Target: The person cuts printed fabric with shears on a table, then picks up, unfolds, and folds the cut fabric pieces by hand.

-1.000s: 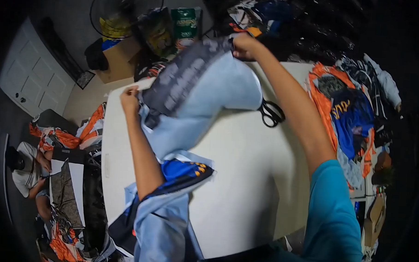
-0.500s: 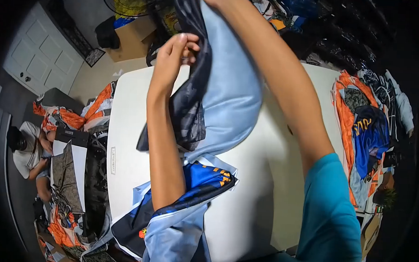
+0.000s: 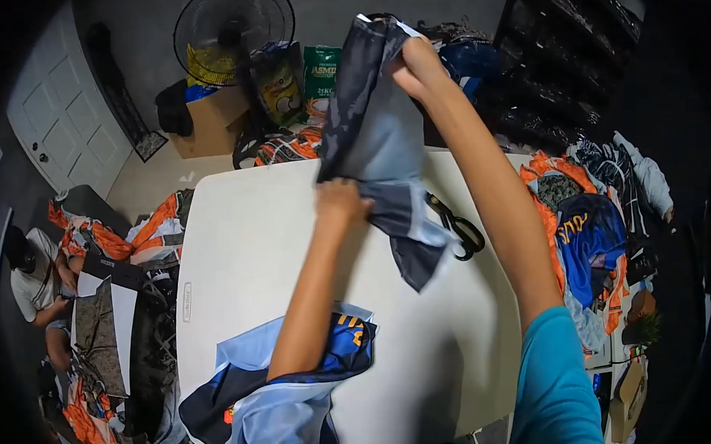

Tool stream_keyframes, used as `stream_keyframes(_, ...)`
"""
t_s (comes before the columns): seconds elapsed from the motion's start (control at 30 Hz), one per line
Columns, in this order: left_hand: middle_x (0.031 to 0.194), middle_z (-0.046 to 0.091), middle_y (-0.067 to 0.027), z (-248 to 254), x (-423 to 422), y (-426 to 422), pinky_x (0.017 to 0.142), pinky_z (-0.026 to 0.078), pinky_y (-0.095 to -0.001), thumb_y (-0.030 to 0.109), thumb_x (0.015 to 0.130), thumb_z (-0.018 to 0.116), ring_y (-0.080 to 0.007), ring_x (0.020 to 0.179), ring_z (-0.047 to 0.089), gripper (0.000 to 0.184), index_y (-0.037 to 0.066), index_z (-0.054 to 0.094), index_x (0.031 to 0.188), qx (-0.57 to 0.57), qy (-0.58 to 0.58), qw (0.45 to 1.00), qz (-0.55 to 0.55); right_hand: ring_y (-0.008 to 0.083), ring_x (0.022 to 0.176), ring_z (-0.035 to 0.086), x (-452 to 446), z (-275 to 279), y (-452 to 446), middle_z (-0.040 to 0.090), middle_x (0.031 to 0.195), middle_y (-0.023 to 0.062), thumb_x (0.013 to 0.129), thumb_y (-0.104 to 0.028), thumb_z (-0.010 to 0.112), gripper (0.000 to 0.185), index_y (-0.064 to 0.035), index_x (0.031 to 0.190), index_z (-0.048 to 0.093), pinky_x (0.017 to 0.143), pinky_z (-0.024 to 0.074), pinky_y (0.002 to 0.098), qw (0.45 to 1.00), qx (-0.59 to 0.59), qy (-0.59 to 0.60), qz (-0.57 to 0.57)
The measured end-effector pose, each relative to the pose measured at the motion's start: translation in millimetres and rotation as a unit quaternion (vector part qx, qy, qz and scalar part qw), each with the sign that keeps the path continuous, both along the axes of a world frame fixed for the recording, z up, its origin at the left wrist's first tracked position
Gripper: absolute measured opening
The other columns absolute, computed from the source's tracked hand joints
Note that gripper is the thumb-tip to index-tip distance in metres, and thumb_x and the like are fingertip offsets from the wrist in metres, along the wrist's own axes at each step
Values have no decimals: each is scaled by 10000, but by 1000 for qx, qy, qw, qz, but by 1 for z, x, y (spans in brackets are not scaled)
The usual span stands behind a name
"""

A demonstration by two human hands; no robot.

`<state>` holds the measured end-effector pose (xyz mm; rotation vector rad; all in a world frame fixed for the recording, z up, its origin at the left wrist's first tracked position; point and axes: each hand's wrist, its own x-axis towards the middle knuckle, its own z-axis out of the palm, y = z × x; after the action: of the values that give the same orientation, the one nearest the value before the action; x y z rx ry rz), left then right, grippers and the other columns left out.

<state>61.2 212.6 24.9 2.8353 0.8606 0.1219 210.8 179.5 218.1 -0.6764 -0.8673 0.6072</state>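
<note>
My right hand grips the top of a dark camouflage-print garment and holds it up over the far part of the table. Its pale blue-grey reverse shows on one side, and its lower end hangs near the tabletop. Lower down, the fingers of my left hand are closed on the same garment; the fingertips are partly hidden. My left forearm passes through a blue and black jersey with orange lettering, which is bunched around it on the near left of the table. Black-handled scissors lie beside the hanging cloth.
The white table stands before me. Piled clothes lie along its right side. Behind are a fan, a cardboard box and a green sack. At left, another person sits beside more orange and camouflage cloth.
The view has tilted up, showing more of the fan and sacks. My left hand has moved down the garment, whose lower end has swung right. The scissors have come into view.
</note>
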Motion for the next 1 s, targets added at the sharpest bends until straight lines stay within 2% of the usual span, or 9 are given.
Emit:
stream_keyframes(0.1,1015,604,-221,-35,-32,65,889,400,-421,419,815,558,-352,945,555,465,-9,638,980,105,-185,958,191,152,785,598,10,-11,-20,633,909,98,876,-68,517,167,-7,996,615,717,497,255,997,-71,-34,-20)
stream_keyframes(0.2,973,600,-258,-18,-75,91,985,271,-477,320,815,522,-383,952,522,427,-74,623,942,66,-229,912,333,158,841,605,31,-55,-21,625,966,85,912,-133,499,170,-45,1014,601,781,527,300,963,-224,-121,-91)
stream_keyframes(0.4,1001,601,-294,-32,-83,121,943,251,-545,279,756,518,-390,959,494,414,-91,633,903,47,-314,853,414,158,593,584,65,-168,-8,613,768,74,884,-157,492,177,-33,895,619,541,553,283,891,-419,-143,-103)
stream_keyframes(0.47,1047,579,-304,-54,-64,125,905,305,-527,283,735,525,-390,921,494,420,-91,633,892,132,-358,848,368,200,491,538,59,-183,-2,579,736,123,840,-58,439,168,-30,876,600,438,519,311,804,-488,-273,-203)
stream_keyframes(0.5,1077,558,-298,-51,-61,119,902,323,-513,263,714,535,-398,939,476,422,-94,624,921,69,-308,905,285,200,491,538,56,-184,3,579,736,123,840,-58,439,168,-30,876,600,438,519,311,805,-489,-271,-200)
stream_keyframes(0.57,1231,487,-242,-27,-55,87,912,360,-481,236,720,544,-393,1037,460,417,-38,598,1031,-74,-234,959,142,191,463,529,46,-173,10,540,667,107,848,-45,429,152,-9,855,577,463,545,329,871,-458,-75,-158)
stream_keyframes(0.63,1305,458,-168,-44,-28,57,949,349,-481,266,787,525,-332,1142,436,414,49,580,1136,50,-309,949,20,182,434,519,45,-165,17,500,597,92,856,-32,419,143,12,833,553,489,572,347,897,-408,126,-115)
stream_keyframes(0.7,1328,460,-103,-34,-12,33,974,336,-463,242,798,521,-314,1252,372,384,135,569,1163,7,-308,951,-30,183,452,523,57,-166,30,508,612,94,854,-39,425,143,12,836,558,493,566,338,905,-396,106,-118)
stream_keyframes(1.0,1315,482,-76,-44,20,43,1002,302,-407,423,849,482,-261,1221,415,466,166,558,1231,76,-269,958,69,189,599,559,139,-173,21,573,736,110,838,-92,472,156,4,863,593,527,522,268,936,-294,-69,-183)
